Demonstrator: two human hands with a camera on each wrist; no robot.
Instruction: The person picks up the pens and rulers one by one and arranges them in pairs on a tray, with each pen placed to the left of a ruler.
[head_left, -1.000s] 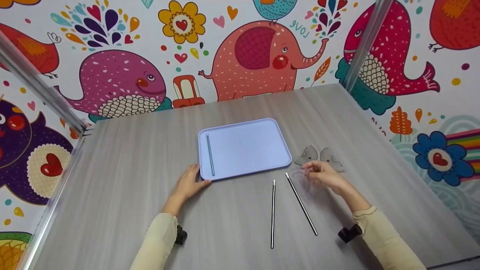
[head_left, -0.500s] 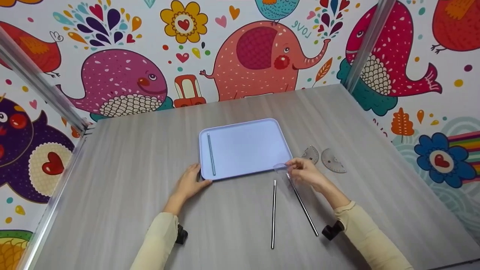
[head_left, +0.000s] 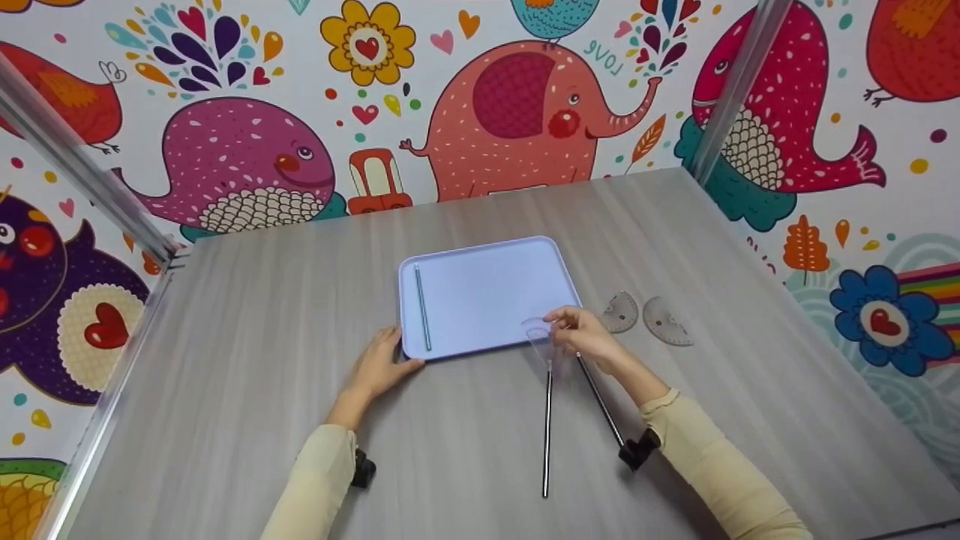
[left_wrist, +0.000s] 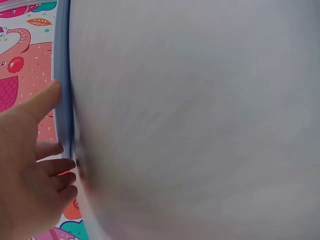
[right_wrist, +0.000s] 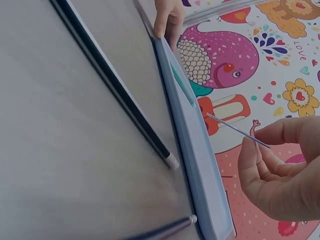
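Observation:
My left hand holds the near left corner of a pale blue tray, thumb at the front edge, fingers at the left side. In the left wrist view its thumb lies against the rim. A teal pencil lies in the tray along its left side. My right hand pinches a clear protractor between thumb and fingers, over the tray's near right corner. The right wrist view shows this protractor edge-on, above the tray.
Two more clear protractors, one near and one farther right, lie right of the tray. In front lie two dark, striped pencils, a left pencil and a right pencil partly under my right forearm. Patterned walls border the table.
My right hand has carried the clear protractor leftward, from beside the other protractors to over the tray's near right corner. My left hand stays at the tray's corner.

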